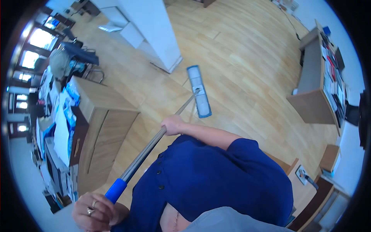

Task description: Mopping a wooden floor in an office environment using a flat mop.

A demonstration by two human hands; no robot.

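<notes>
A long-handled flat mop slants across the view, its metal pole [143,154] running from lower left up to the middle. My left hand [94,212], with rings on its fingers, is closed around the top end by the blue grip [116,190]. Farther down, my right hand [173,125] wraps round the pole. The mop head [199,91], a long grey plate edged by a blue pad, lies flat on the wooden floor [239,58], beyond my right hand.
A white pillar [154,34] stands just past the mop head. On the left is a wooden cabinet [110,131] piled with papers, with a chair [83,54] behind it. To the right stands a desk [311,94] with books and folders. A wooden piece with a socket [301,176] is at lower right.
</notes>
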